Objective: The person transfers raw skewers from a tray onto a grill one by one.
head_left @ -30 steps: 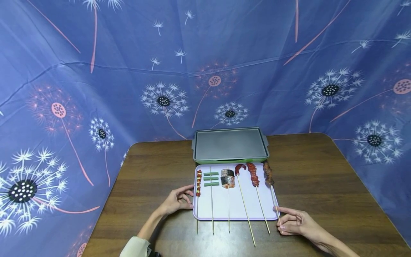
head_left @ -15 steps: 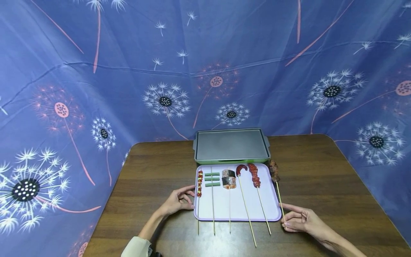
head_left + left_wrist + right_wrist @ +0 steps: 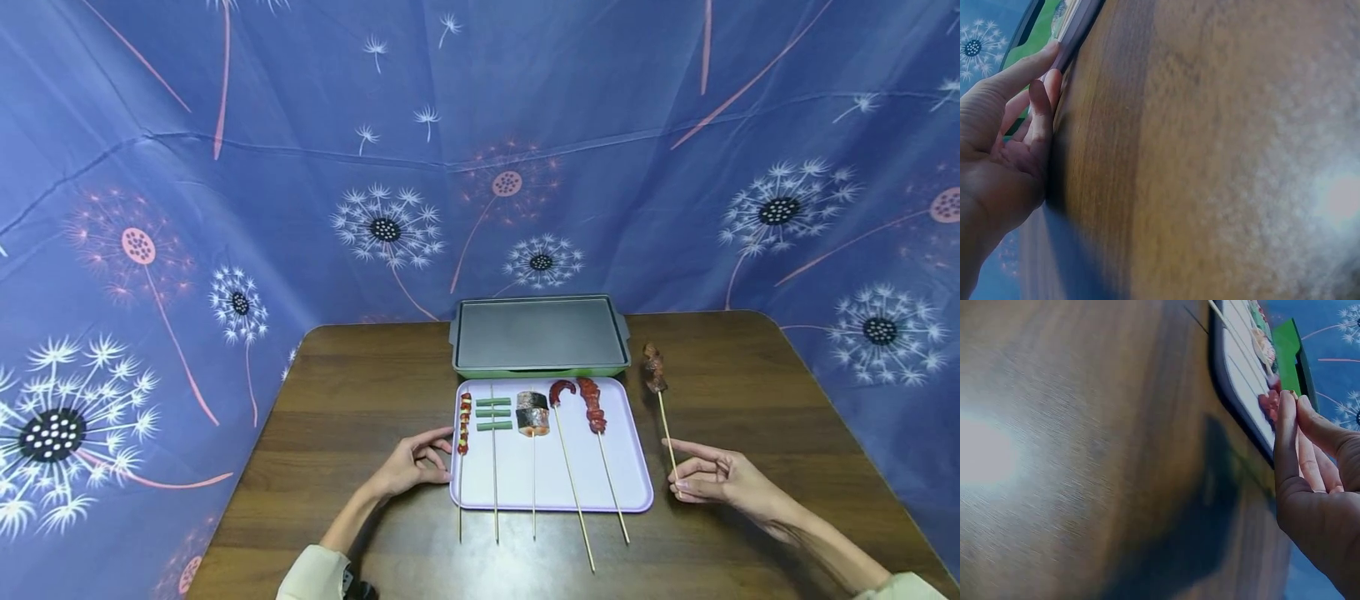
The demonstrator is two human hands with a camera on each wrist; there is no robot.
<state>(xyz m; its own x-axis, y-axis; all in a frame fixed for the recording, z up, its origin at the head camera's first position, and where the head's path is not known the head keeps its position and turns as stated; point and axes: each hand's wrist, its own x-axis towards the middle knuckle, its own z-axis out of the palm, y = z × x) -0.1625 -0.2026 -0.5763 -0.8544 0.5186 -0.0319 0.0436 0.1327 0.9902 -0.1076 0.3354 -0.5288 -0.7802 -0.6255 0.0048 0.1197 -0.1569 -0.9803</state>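
Note:
My right hand (image 3: 723, 479) pinches the lower end of a bamboo skewer (image 3: 663, 417) bearing chunks of browned meat (image 3: 654, 368). The skewer tilts, meat end away from me, right of the lilac-rimmed white tray (image 3: 555, 492). In the right wrist view, thumb and finger of the right hand (image 3: 1316, 456) meet at the stick's tip. On the tray's left edge, my left hand (image 3: 408, 462) rests its fingertips. Several skewers lie there: small red and yellow pieces (image 3: 463, 423), green stalks (image 3: 493, 414), fish slices (image 3: 533, 413), a red curled tentacle (image 3: 559, 392) and red meat (image 3: 592, 406).
Behind the tray stands a flat dark griddle (image 3: 540, 333) with a green base. Both are on a brown wooden table (image 3: 360, 375). A blue dandelion-print cloth (image 3: 480, 108) hangs behind. Stick ends stick out past the tray's near edge.
My right hand has carried the browned-meat skewer off the tray's right side, rightward and away from me. The left hand stays at the tray's edge.

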